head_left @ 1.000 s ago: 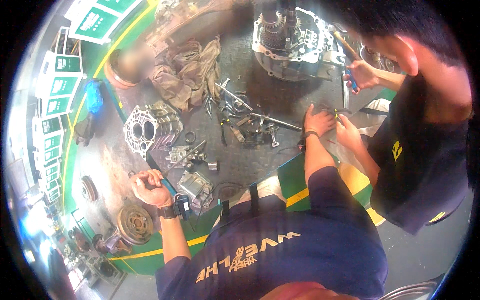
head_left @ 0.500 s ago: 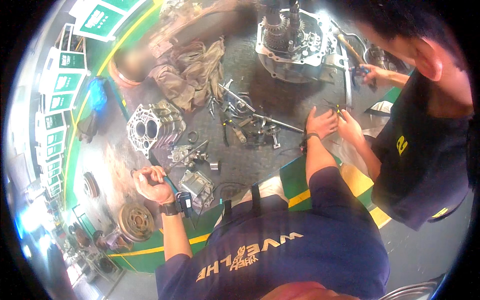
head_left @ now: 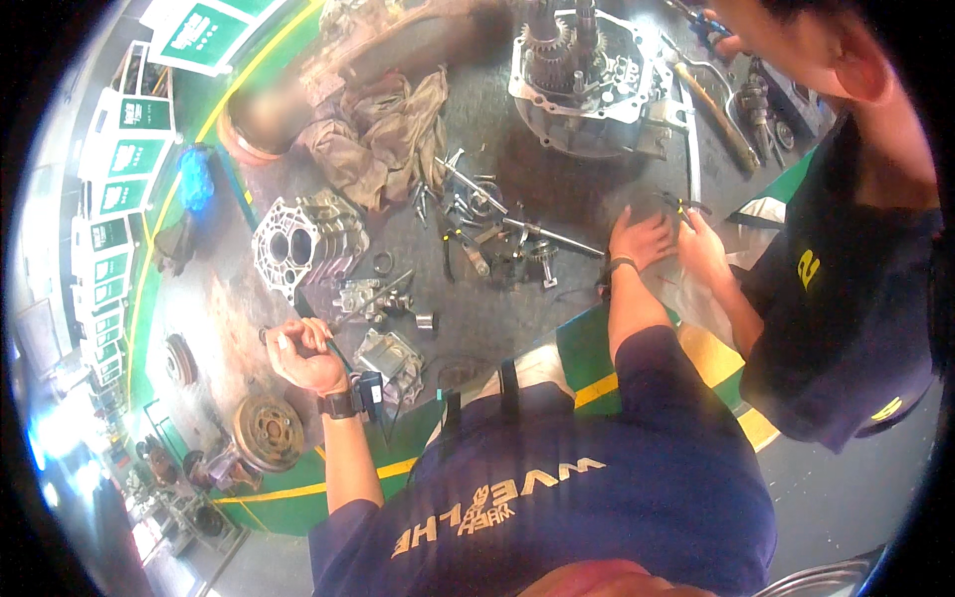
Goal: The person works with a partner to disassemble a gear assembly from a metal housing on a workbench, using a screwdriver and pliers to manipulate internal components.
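Note:
My left hand (head_left: 305, 356) is closed beside the ribbed metal housing (head_left: 298, 244), fingers curled toward the palm. A small dark end pokes out past its fingers; the rest of what it holds is hidden. Just right of it are a small metal valve-like assembly (head_left: 373, 298) with a thin rod across it and a flat cast cover (head_left: 390, 360). My right hand (head_left: 642, 239) lies open with fingers stretched out on the dark bench. Its nearest things are a long metal shaft (head_left: 557, 239) and a co-worker's hand (head_left: 701, 244), which holds yellow-marked pliers (head_left: 683, 205).
A large gearbox case (head_left: 577, 129) with upright gear shafts stands at the far side. Crumpled brown cloth (head_left: 373, 139) lies left of it. Several small shafts, forks and a gear (head_left: 542, 261) are strewn mid-bench. A hammer (head_left: 721, 119) rests far right; a rusty pulley (head_left: 269, 433) sits near left.
The co-worker's far hand has lifted away from the hammer with blue-handled pliers, up to the top right. My left hand has shifted very slightly; my right hand stays put.

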The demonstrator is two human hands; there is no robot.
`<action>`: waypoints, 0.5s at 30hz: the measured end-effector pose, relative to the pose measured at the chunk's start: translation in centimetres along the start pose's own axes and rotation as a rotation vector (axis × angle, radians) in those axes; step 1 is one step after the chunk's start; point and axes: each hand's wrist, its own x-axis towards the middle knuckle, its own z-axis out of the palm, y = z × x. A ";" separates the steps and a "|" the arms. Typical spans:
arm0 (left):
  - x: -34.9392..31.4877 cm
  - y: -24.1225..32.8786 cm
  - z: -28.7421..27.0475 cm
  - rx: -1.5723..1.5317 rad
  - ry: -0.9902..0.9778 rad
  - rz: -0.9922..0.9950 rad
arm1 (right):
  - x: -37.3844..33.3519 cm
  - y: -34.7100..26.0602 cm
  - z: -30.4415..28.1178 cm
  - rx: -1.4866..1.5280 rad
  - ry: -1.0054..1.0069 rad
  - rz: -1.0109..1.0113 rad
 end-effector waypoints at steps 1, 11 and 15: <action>0.0 -0.3 0.0 0.006 0.003 -0.004 | 0.3 -0.2 0.1 -0.002 -0.006 -0.004; -1.8 1.7 0.8 0.131 0.159 -0.067 | -2.0 0.8 -9.4 1.350 -0.870 0.178; -3.2 2.6 3.8 0.285 0.069 -0.065 | -3.0 -2.8 -19.9 2.031 -1.752 0.695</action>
